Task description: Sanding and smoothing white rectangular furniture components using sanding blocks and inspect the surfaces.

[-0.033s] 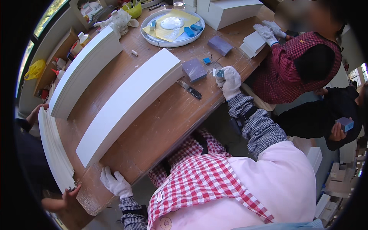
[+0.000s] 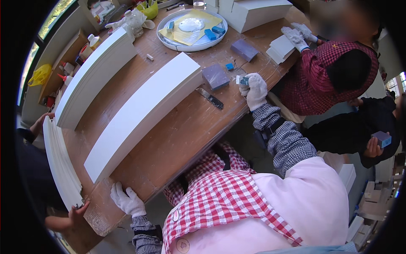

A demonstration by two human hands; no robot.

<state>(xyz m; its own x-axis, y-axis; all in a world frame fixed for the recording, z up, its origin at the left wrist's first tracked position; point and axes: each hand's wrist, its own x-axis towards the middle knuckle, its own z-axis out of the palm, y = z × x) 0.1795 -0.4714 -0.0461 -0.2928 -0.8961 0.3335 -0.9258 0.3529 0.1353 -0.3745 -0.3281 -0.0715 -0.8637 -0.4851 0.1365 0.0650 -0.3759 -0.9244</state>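
Note:
My right hand (image 2: 256, 89), in a white knit glove, is closed around a small teal-and-white block (image 2: 242, 80) above the table's near right edge. My left hand (image 2: 127, 200), gloved too, rests with its fingers apart at the near edge, just below the end of a long curved white board stack (image 2: 141, 112). Nothing shows in that hand. Close to my right hand lie a purple-grey sanding block (image 2: 216, 77), a small blue piece (image 2: 229, 66) and a dark-handled scraper (image 2: 210, 99). The scraper's blade reaches toward the curved stack.
A second curved white stack (image 2: 96, 78) stands farther left. Another person's hands hold a third one (image 2: 61, 163) at the left edge. A round white tray (image 2: 192, 48) holds yellow sheets and blue blocks. At right, a gloved co-worker (image 2: 338, 78) handles white pieces (image 2: 280, 49); another person holds a block (image 2: 382, 139).

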